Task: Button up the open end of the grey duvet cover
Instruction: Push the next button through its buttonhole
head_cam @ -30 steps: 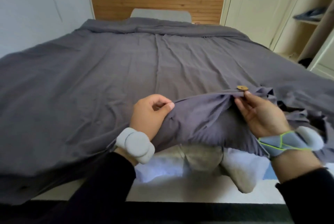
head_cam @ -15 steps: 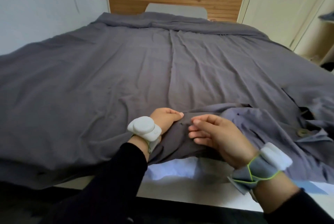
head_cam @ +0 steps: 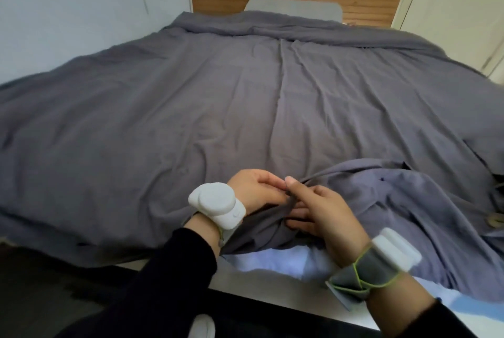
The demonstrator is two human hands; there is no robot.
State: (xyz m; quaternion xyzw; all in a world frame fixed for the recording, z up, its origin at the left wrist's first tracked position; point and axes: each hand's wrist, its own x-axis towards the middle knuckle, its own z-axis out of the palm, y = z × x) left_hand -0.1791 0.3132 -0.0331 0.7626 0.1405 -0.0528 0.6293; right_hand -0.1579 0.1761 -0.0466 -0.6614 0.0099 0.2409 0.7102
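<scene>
Head view: left hand (head_cam: 255,191) and right hand (head_cam: 324,217) both grip the hem of the creased grey fabric duvet cover (head_cam: 245,108); advise aligning button and hole squarely between thumbs, hem taut.

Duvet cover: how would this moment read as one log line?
step: buttoning | left hand: pinching duvet cover edge | right hand: gripping same edge | button: loose, far right

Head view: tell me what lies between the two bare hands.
In the head view, a pinched fold of the grey duvet cover lies between the left hand and the right hand; both grip it.
</scene>
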